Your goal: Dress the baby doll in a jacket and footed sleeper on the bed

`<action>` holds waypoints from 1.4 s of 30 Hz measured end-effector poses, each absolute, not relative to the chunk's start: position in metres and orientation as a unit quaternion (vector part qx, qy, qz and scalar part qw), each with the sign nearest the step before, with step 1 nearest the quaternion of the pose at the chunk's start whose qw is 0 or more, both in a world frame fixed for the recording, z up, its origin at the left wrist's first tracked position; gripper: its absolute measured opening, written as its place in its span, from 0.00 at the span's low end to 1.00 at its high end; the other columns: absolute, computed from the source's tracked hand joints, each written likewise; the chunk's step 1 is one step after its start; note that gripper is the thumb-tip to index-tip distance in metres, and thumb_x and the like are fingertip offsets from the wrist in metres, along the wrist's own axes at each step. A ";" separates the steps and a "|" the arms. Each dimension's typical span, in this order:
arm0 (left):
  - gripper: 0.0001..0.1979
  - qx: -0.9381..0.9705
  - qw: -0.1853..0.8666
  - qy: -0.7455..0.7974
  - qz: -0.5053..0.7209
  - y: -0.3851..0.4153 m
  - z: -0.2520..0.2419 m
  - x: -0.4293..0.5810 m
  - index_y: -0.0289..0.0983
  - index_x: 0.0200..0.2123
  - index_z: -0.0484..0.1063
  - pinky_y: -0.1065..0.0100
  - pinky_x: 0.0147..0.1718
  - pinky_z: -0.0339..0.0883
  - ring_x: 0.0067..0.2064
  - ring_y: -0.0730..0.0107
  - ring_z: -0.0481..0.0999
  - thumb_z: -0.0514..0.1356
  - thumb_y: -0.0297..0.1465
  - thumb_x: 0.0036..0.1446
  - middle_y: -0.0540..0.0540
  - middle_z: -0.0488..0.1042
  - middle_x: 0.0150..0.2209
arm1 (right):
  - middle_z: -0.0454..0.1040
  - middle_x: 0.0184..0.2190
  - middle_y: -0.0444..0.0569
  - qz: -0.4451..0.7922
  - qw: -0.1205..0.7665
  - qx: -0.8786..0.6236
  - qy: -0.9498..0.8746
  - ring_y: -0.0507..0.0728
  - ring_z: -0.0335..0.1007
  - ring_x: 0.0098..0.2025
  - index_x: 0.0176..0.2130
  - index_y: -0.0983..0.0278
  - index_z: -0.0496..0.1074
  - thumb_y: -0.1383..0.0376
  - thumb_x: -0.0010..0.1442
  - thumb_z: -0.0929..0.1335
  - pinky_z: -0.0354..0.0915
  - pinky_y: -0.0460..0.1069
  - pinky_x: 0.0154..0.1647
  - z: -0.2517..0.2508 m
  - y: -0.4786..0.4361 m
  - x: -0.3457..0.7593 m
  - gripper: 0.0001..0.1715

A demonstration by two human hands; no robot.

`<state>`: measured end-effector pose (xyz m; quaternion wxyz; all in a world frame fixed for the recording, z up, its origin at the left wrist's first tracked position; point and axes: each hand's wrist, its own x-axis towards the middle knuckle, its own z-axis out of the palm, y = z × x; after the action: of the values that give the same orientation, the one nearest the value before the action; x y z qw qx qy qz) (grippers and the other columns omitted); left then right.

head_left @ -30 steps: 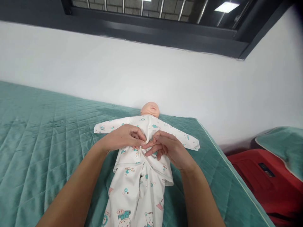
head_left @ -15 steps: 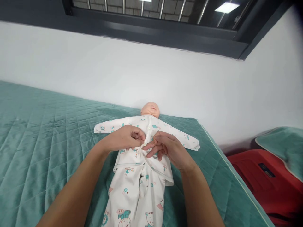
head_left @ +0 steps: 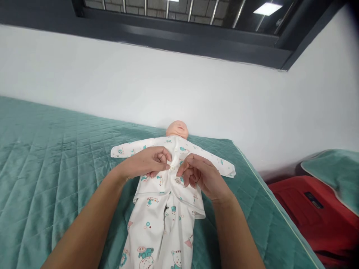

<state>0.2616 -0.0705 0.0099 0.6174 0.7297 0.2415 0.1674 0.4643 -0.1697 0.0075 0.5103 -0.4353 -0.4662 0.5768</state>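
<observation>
A baby doll (head_left: pixel 177 129) lies on its back on a teal quilted bed (head_left: pixel 50 160), dressed in a white printed shirt (head_left: pixel 175 149) and matching trousers (head_left: pixel 159 231). My left hand (head_left: pixel 148 161) rests on the doll's chest with curled fingers pinching the shirt's left front edge. My right hand (head_left: pixel 200 173) pinches the right front edge beside a small white button (head_left: pixel 172 168). Both hands meet at the shirt's front closure.
A white wall runs behind the bed, under a dark window frame (head_left: pixel 179 33). To the right of the bed's edge sits a red object (head_left: pixel 311 213), with another teal cover (head_left: pixel 336 172) beyond it.
My fingers have shifted slightly at the shirt's front; the two edges now lie closed with the button showing between my hands. The doll has not moved.
</observation>
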 end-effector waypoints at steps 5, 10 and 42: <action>0.13 0.708 0.637 0.235 0.195 -0.070 0.005 0.263 0.39 0.43 0.69 0.76 0.16 0.54 0.17 0.78 0.62 0.64 0.35 0.56 0.57 0.65 0.18 | 0.76 0.30 0.48 0.542 0.577 -0.432 -0.431 0.51 0.65 0.21 0.29 0.61 0.66 0.56 0.59 0.69 0.55 0.45 0.17 0.008 -0.170 0.465 0.14; 0.11 0.646 0.587 0.287 0.395 -0.061 -0.005 0.269 0.39 0.40 0.70 0.74 0.22 0.62 0.24 0.74 0.71 0.62 0.38 0.57 0.52 0.72 0.24 | 0.75 0.46 0.50 0.457 0.636 -0.446 -0.432 0.58 0.74 0.43 0.31 0.59 0.68 0.60 0.58 0.69 0.70 0.49 0.34 0.009 -0.169 0.464 0.07; 0.24 0.816 0.345 0.307 0.348 -0.052 -0.015 0.308 0.41 0.63 0.63 0.59 0.64 0.52 0.65 0.60 0.61 0.51 0.38 0.66 0.45 0.64 0.64 | 0.63 0.64 0.53 0.144 0.422 -0.635 -0.630 0.63 0.53 0.67 0.59 0.59 0.66 0.49 0.66 0.60 0.47 0.60 0.69 -0.019 -0.114 0.462 0.28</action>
<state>0.3082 -0.0515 -0.0150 0.3450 0.8160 0.3068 0.3478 0.4618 -0.1137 -0.0189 0.4220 -0.6355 -0.6304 0.1436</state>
